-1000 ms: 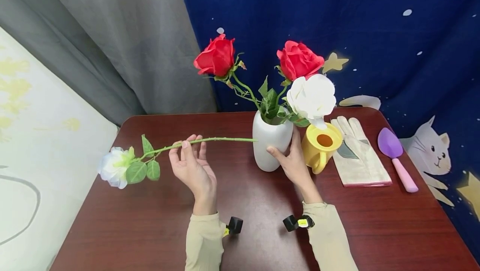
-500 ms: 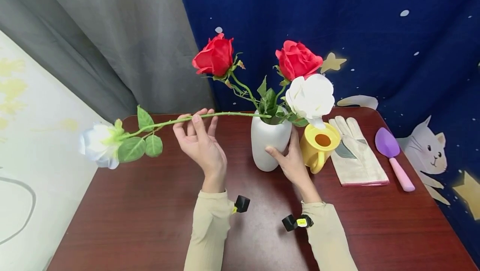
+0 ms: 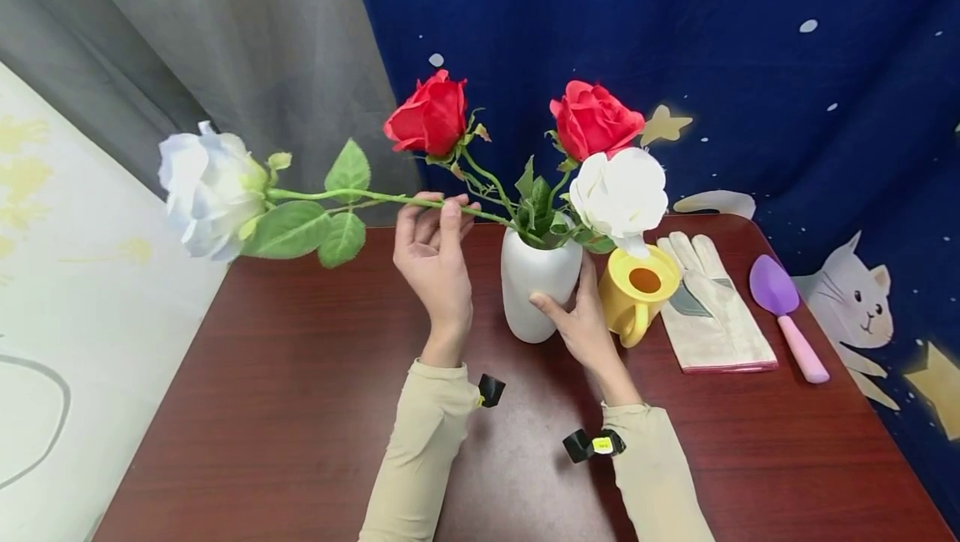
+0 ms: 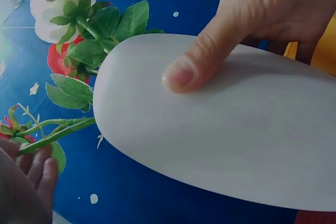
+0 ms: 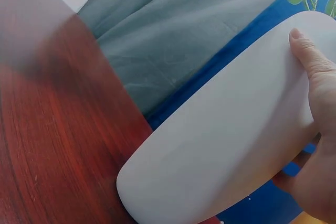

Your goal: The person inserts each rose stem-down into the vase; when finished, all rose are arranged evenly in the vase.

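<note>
My left hand (image 3: 438, 267) pinches the green stem of a pale bluish-white rose (image 3: 213, 192) between thumb and fingers. The bloom points left, and the lower end of its stem is at the mouth of the white vase (image 3: 534, 288). With my right hand (image 3: 585, 321) I grip the vase's right side, thumb across its front; the other fingers are mostly hidden behind it. In the vase stand a red rose (image 3: 430, 115) leaning left, another red rose (image 3: 597, 119) and a white rose (image 3: 621, 194) leaning right. In the left wrist view, the right thumb (image 4: 191, 69) presses the vase wall.
Close to the right of the vase stands a yellow watering can (image 3: 637, 292). Beyond it lie cream gloves (image 3: 716, 317) and a purple trowel (image 3: 780, 292) with a pink handle. Curtains (image 3: 525, 17) hang behind the dark red table (image 3: 300, 409).
My left hand has moved up and right with the bluish-white rose, bringing its stem end from before the vase to its mouth. The bloom has risen. My right hand stays on the vase.
</note>
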The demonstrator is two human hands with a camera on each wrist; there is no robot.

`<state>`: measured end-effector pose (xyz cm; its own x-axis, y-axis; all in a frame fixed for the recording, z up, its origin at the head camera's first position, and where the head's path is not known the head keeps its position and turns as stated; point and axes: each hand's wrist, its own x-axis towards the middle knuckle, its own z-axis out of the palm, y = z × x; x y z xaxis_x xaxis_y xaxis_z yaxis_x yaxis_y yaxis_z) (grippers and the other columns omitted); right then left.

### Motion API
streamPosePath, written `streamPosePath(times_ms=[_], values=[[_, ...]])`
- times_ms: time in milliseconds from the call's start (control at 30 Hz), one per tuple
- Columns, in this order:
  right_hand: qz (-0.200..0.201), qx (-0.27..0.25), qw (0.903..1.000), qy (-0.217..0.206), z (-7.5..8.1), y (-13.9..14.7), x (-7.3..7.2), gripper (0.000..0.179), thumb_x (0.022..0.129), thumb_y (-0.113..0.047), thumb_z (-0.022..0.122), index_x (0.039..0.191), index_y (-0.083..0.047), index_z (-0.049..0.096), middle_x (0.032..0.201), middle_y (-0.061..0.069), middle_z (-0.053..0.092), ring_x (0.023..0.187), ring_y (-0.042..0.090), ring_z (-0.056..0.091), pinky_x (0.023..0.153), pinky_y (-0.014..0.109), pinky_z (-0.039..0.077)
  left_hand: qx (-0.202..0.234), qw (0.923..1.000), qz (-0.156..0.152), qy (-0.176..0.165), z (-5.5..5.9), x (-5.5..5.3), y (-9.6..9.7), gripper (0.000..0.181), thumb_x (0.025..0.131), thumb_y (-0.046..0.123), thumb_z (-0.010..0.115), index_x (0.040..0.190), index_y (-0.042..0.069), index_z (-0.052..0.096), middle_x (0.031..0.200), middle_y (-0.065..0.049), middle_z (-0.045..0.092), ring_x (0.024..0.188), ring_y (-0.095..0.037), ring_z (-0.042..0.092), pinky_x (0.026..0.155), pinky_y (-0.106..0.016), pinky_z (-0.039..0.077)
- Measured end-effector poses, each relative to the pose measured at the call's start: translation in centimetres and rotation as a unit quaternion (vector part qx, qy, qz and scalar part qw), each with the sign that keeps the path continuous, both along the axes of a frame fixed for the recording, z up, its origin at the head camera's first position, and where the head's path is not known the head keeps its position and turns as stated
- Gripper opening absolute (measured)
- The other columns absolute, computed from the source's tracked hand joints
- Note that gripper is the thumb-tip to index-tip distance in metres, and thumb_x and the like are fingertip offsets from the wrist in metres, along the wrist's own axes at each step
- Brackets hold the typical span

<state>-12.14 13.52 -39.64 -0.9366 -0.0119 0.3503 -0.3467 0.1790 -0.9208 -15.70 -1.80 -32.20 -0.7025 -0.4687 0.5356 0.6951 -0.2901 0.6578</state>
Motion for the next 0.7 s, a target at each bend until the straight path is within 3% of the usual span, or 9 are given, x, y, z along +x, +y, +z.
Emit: streamPosePath(times_ms=[167,267,333,467,700], values=[[-0.001,0.003,1.0000,-0.002,-0.01,-0.15,0.03,0.085,0.084,-0.004,0.069,0.146,-0.003,0.011,0.144,0.016,0.023,0.127,0.023,0.031,0.105,0.042,0.026,-0.082,0.9947,-0.028,-0.056,-0.44,0.11,0.19,0.015,0.085,0.005,0.067,0.095,-0.005,0.062,0.088,-0.017,0.062,0.069,-0.030,0.066,0.069,-0.041,0.053],[-0.004,0.002,1.0000,0.003,-0.04,-0.18,0.00,0.085,0.083,-0.004,0.069,0.146,-0.002,0.012,0.144,0.017,0.024,0.128,0.023,0.031,0.106,0.042,0.024,-0.159,0.9828,-0.035,-0.088,-0.72,0.11,0.10,0.015,0.086,0.008,0.067,0.095,-0.004,0.064,0.089,-0.014,0.061,0.071,-0.027,0.064,0.066,-0.034,0.053],[-0.006,0.000,1.0000,0.008,-0.07,-0.20,-0.03,0.085,0.083,-0.004,0.069,0.146,-0.001,0.012,0.144,0.017,0.024,0.128,0.023,0.031,0.106,0.042,0.024,-0.224,0.9689,-0.033,-0.099,-0.80,0.09,0.02,0.015,0.088,0.010,0.065,0.095,-0.003,0.066,0.092,-0.011,0.062,0.073,-0.022,0.063,0.063,-0.032,0.052],[-0.006,0.001,0.9999,0.014,-0.13,-0.21,-0.07,0.085,0.083,-0.003,0.069,0.145,0.000,0.013,0.143,0.018,0.025,0.126,0.025,0.032,0.105,0.042,0.025,-0.343,0.9317,-0.019,-0.118,-0.63,0.32,-0.09,0.013,0.090,0.014,0.061,0.094,0.002,0.068,0.088,-0.005,0.061,0.070,-0.012,0.059,0.060,-0.029,0.050],[-0.007,0.003,1.0000,0.001,-0.26,-0.14,-0.02,0.085,0.084,-0.009,0.069,0.146,-0.002,0.011,0.143,0.017,0.025,0.127,0.025,0.032,0.105,0.042,0.025,-0.440,0.8870,0.005,-0.141,0.15,0.85,0.20,0.016,0.092,0.017,0.058,0.089,0.004,0.067,0.072,-0.004,0.055,0.061,-0.014,0.049,0.056,-0.028,0.040]])
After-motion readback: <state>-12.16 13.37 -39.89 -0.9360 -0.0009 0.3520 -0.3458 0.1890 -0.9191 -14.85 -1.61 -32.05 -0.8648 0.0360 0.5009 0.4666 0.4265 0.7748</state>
